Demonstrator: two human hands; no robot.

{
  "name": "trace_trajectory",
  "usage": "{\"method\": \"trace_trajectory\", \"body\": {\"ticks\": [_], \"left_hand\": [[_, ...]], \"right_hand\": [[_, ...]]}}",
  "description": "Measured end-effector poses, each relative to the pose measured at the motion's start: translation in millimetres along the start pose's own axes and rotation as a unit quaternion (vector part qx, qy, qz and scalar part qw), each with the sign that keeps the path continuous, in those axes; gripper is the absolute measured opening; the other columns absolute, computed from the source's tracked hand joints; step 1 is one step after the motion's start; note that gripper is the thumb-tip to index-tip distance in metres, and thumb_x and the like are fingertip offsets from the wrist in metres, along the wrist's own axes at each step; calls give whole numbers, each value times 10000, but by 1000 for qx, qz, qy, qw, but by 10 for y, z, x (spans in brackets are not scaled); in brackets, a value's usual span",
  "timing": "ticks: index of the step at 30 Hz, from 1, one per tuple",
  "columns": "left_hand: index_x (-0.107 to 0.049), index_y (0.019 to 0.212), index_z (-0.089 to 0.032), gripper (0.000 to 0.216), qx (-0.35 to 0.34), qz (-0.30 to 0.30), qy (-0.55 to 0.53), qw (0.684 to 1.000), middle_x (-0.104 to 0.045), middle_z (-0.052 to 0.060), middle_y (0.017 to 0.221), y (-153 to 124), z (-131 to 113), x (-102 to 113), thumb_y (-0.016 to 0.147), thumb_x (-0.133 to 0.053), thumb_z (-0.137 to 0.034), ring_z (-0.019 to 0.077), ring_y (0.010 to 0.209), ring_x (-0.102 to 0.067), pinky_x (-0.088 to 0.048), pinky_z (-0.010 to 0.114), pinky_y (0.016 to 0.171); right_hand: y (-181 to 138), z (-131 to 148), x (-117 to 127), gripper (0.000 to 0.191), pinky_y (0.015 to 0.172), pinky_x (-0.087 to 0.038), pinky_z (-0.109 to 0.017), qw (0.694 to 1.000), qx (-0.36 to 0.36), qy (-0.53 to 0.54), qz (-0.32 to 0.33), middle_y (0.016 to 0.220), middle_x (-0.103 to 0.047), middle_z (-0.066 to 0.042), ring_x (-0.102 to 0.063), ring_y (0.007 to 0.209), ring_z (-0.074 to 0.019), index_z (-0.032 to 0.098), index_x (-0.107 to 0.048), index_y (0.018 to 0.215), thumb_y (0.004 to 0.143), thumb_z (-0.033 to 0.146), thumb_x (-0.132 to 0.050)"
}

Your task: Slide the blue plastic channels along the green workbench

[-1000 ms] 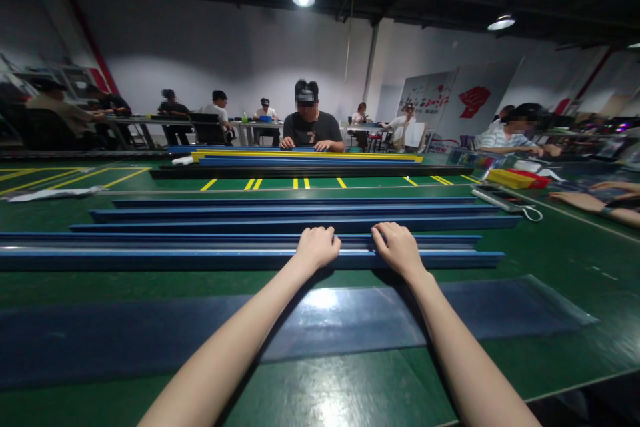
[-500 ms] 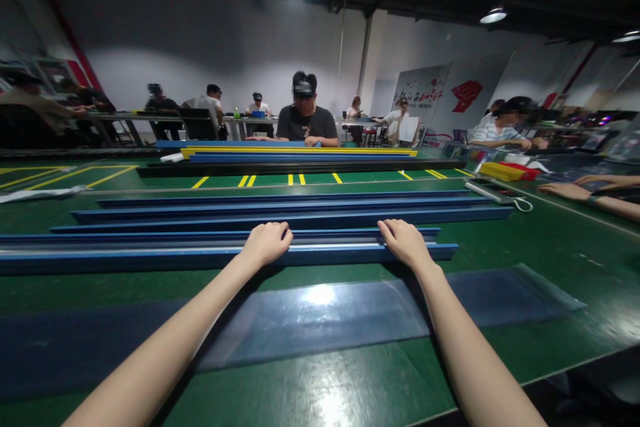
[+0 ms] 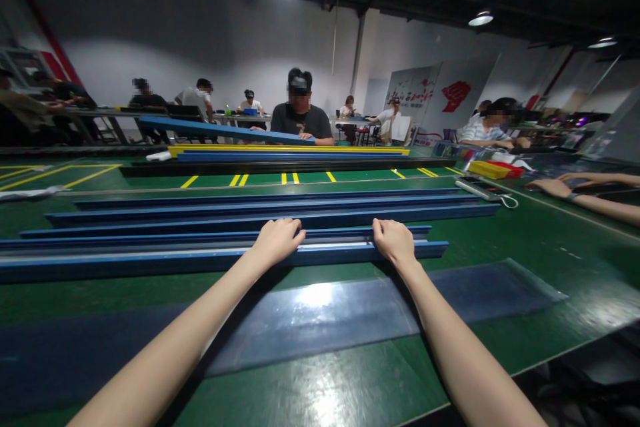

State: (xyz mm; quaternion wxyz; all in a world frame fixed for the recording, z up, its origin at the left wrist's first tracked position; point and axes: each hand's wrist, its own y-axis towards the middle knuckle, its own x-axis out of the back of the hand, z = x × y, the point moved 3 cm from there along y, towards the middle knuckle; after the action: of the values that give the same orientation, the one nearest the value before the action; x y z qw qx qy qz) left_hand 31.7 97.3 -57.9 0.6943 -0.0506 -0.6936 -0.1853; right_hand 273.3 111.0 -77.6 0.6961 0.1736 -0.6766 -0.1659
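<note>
A long blue channel rail [image 3: 150, 260] lies crosswise on the green table [image 3: 325, 387], nearest of several parallel blue rails. My left hand [image 3: 277, 240] curls over its near wall, fingers hooked into the channel. My right hand [image 3: 394, 241] grips the same rail further right, close to its right end, fingers curled over the edge. A glossy dark blue sheet [image 3: 320, 320] lies flat on the table just in front of the rail, under my forearms.
More blue rails [image 3: 270, 210] lie beyond. Across the table a person lifts a blue rail [image 3: 220, 130] above a yellow and blue stack [image 3: 290, 152]. A co-worker's arms [image 3: 585, 190] rest at right, near a power strip [image 3: 480, 188]. Other people sit at far tables.
The nearest rail has slid to the left under my hands. My left hand shifted left along it, then back a little right. The person opposite has raised a blue rail at one end.
</note>
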Motion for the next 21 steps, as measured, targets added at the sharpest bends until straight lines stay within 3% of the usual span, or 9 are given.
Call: {"method": "trace_trajectory", "body": {"ticks": [9,21], "left_hand": [[-584,949,-147,355,-39,-13,-21,999,-625,100,956,129,-489,-31,882,-297,-344,231,920,-577,-408,328,759],[-619,895,-154,390,-30,-38,-6,999,-641,88,874,67,-363,-156,876,-257,-295,215,856,-588,-419,316,760]], "right_hand": [[-78,319,30,512,652,-384,-299,1000,21,-4,-3,772,-679,-106,-619,734,-211,170,-682,735,900,314,-219],[-77,359,35,473,677,-324,-311,997,72,8,14,815,-668,-86,-558,836,-206,181,-644,726,909,352,-243]]}}
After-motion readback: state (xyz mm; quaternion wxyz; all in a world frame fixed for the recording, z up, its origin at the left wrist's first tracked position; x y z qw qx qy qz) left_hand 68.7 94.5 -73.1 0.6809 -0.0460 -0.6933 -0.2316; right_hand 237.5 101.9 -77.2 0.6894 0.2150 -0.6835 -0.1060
